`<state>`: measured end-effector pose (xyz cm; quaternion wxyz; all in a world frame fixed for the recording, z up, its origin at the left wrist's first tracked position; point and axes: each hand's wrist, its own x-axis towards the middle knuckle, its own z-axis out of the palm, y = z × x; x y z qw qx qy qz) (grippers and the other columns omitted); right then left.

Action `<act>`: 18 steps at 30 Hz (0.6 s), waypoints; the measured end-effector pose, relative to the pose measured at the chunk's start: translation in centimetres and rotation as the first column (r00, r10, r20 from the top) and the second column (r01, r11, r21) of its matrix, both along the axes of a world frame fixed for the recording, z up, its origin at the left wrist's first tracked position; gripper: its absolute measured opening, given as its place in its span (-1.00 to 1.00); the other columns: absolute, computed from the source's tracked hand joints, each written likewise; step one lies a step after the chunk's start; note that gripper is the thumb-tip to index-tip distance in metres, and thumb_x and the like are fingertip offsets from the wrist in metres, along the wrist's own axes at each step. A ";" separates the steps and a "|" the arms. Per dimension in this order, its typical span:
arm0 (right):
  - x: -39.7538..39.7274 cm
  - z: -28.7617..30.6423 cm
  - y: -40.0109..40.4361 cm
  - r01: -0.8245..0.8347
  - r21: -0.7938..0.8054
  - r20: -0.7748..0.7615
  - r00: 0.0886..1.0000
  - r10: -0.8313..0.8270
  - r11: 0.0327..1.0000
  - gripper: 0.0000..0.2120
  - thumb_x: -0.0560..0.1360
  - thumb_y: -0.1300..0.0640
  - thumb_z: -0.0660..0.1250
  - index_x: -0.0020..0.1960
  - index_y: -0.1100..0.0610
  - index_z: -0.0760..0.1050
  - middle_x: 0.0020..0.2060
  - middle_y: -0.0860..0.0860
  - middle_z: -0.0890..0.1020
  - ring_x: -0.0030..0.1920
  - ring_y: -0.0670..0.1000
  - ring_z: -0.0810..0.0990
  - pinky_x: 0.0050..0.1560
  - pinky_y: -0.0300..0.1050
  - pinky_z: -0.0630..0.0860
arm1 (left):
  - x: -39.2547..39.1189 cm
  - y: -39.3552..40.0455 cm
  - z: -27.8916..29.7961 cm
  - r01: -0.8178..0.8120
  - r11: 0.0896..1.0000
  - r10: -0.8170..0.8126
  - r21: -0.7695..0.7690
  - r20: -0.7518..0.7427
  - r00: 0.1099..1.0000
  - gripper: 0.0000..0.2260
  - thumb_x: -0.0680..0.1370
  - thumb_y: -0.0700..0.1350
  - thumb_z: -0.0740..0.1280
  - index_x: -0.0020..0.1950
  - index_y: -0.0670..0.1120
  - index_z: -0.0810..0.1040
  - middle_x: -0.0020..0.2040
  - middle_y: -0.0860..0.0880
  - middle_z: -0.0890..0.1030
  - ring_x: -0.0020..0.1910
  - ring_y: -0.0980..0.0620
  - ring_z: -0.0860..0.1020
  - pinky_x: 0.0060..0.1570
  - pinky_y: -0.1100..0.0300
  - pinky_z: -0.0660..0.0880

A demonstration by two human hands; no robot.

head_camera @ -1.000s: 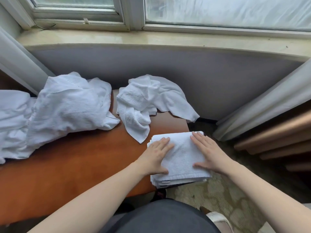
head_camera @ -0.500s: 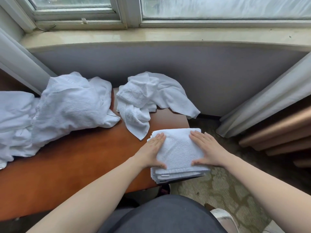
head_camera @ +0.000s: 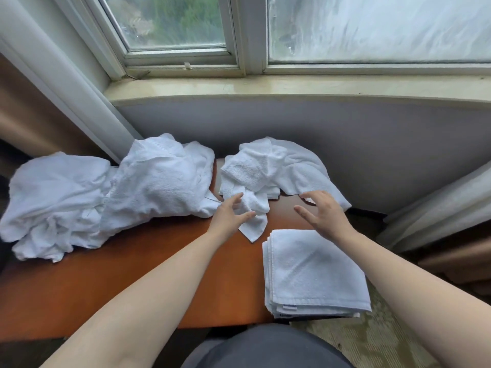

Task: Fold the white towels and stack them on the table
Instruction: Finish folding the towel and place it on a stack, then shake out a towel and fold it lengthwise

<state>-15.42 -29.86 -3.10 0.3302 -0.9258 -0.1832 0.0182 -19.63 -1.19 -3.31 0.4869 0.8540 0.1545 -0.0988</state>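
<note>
**Hands reach for the next crumpled towel**

The table [head_camera: 111, 282], a reddish-brown surface set against the wall under the window [head_camera: 175, 27], carries all the linen, probably because it gives a flat place to fold on.

The biggest mass is the large heap of unfolded towels [head_camera: 87, 197], sprawled over the table's left and far side, well away from the working corner. It looks like the supply waiting its turn.

Next in size is the folded stack [head_camera: 313, 274], squared up at the table's near right corner with its edges layered neatly. Part of it overhangs the table's right edge above the carpet, so a careless nudge could tip it off.

Behind the stack, at the far right of the table, lies a smaller crumpled towel [head_camera: 268, 168], one tail hanging forward toward the person and another draped over the right edge.

The left hand [head_camera: 231, 216] is open, fingers spread and lightly curved, its fingertips at that forward tail; whether it has closed on the cloth yet cannot be told. The right hand [head_camera: 321, 212] hovers open above the table, between the stack and the crumpled towel, holding nothing. Both seem poised to gather this towel for folding.
</note>
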 end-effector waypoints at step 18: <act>11.3 -2.0 10.2 0.219 -0.026 -0.148 0.964 -0.221 0.975 -0.65 0.58 -0.10 0.36 0.20 0.14 0.55 0.16 0.02 0.61 0.28 0.06 0.44 0.22 -0.11 0.35 | 11.0 7.5 -3.2 -0.278 0.953 0.262 -0.118 -0.135 0.956 -0.52 0.51 0.04 0.50 0.39 -0.06 0.51 0.21 -0.03 0.58 0.14 0.02 0.57 0.16 0.07 0.56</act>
